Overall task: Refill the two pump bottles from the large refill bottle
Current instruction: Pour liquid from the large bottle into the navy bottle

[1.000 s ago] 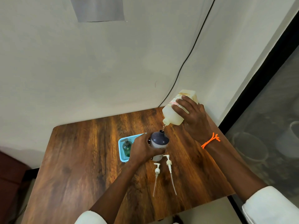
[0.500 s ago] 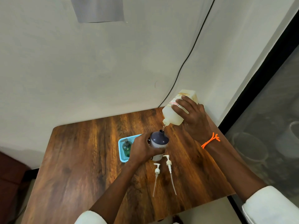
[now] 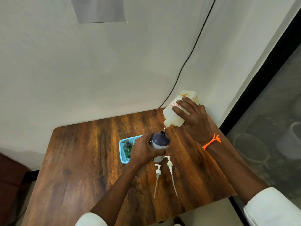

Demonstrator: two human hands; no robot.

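My right hand (image 3: 193,117) grips the large pale refill bottle (image 3: 173,117), tilted with its spout down over the open neck of a pump bottle (image 3: 160,141) that has a dark blue top and white body. A thin stream runs from spout to neck. My left hand (image 3: 143,150) is wrapped round that bottle's body and holds it upright on the table. A green pump bottle (image 3: 127,148) with its pump on stands in a light blue tray (image 3: 121,151) just left of my left hand. Two white pump heads (image 3: 169,163) with long tubes lie on the table in front.
The wooden table (image 3: 81,160) sits in a corner against a white wall. A black cable (image 3: 187,61) runs down the wall to the table's far right corner. A dark door frame and glass panel stand to the right. The table's front edge is close to the pump tubes.
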